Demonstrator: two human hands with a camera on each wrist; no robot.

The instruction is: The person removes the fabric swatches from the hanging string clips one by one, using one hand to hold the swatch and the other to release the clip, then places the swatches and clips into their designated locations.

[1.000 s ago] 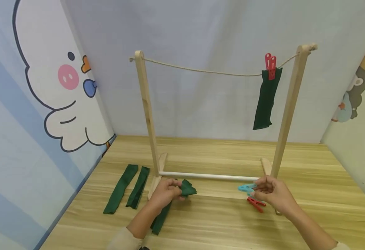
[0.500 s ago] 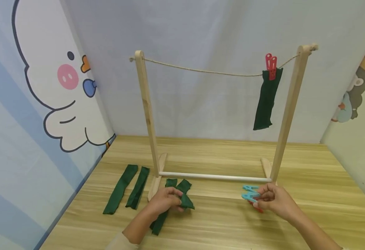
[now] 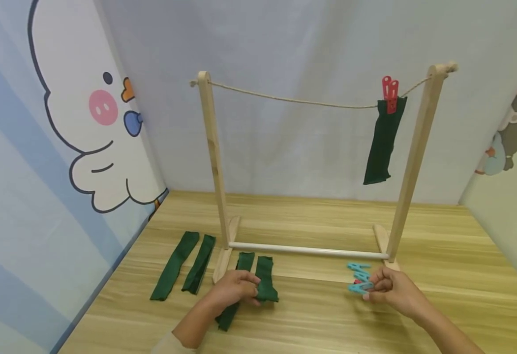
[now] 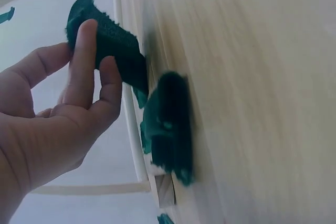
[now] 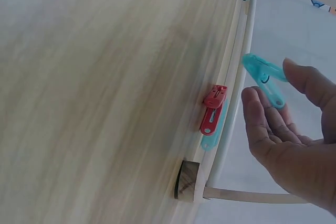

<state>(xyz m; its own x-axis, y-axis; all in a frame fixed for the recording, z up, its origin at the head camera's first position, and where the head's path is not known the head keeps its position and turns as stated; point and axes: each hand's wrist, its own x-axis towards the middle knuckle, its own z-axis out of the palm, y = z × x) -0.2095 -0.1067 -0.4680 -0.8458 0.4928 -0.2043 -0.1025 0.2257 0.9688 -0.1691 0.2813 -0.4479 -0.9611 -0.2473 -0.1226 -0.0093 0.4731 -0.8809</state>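
My left hand (image 3: 237,293) pinches a dark green cloth strip (image 3: 265,278) between thumb and fingers, low over the table. In the left wrist view the strip (image 4: 118,51) hangs down from the fingertips. Partly hidden beneath my left hand, another green strip (image 3: 245,261) lies on the table. At the right, my right hand (image 3: 394,291) pinches a light blue clothespin (image 5: 262,77) between thumb and fingers. A red clothespin (image 5: 212,111) and a blue one (image 5: 211,140) lie on the table just beyond it; the red one is mostly covered in the head view.
A wooden stand (image 3: 216,162) with a rope (image 3: 293,101) across its top stands behind my hands. From the rope's right end hangs a green cloth strip (image 3: 382,147), clipped by red clothespins (image 3: 391,96). Two more green strips (image 3: 174,268) lie at the left. A white bar (image 3: 307,250) joins the posts.
The held strip's folded end has come down and nearer, so the strip now lies straighter. My right hand has moved slightly nearer with the blue clothespin. The head view has shifted a little.
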